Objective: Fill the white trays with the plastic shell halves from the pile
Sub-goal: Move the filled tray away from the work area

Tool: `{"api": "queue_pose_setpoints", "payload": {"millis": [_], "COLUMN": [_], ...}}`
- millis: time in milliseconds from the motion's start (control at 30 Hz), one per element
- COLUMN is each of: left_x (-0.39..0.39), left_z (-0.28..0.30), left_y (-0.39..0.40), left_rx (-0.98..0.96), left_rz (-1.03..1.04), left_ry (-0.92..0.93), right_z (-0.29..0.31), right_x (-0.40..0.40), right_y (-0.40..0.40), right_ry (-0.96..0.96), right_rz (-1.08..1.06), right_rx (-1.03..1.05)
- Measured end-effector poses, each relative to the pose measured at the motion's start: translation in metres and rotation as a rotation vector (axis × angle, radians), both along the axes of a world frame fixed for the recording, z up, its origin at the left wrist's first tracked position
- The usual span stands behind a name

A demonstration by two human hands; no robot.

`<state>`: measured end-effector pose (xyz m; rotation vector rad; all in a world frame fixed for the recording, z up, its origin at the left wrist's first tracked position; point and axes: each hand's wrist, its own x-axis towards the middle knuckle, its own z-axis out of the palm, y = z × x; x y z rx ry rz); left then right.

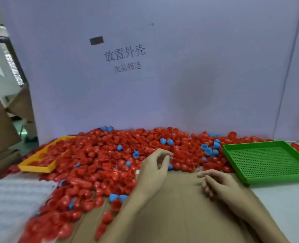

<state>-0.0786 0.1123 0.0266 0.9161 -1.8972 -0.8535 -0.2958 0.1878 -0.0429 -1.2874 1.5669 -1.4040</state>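
Although a white tray (17, 195) lies at the near left edge of the table, its surface is blurred and I can make out no shells seated in it — so by my judgement the filling has hardly begun, or this tray has yet to be started. Nearly all the work looks to be left: the pile (99, 155) of red and blue shell halves spreads across the back of the table, spilling over a yellow tray (38, 168) on the left and reaching the green tray (266, 160) on the right, which holds nothing. The left hand (154, 165) reaches to the near edge of the pile, fingers loosely curled over the shells; whether it pinches one I cannot tell. The right hand (215, 181) hovers over the cardboard sheet (180, 207), fingers curled, and nothing shows in its grasp — motion blur leaves this uncertain.
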Motion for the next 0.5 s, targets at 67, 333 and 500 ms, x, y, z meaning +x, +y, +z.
{"api": "queue_pose_setpoints", "payload": {"millis": [67,333,500], "left_x": [0.084,0.292,0.332], "left_z": [-0.009,-0.029,-0.023], "left_y": [-0.018,-0.037,-0.056], "left_rx": [-0.205,0.172,0.404], "left_rz": [0.269,0.995,0.864], "left_ry": [-0.077,-0.953,-1.060], "right_z": [0.004,0.002,-0.002], "right_x": [0.009,0.015,0.012], "right_y": [-0.002,-0.002,-0.004], "right_ry": [-0.012,0.006,-0.019], "right_rz": [0.015,-0.036,-0.050], "right_rx": [0.006,0.018,0.032]}}
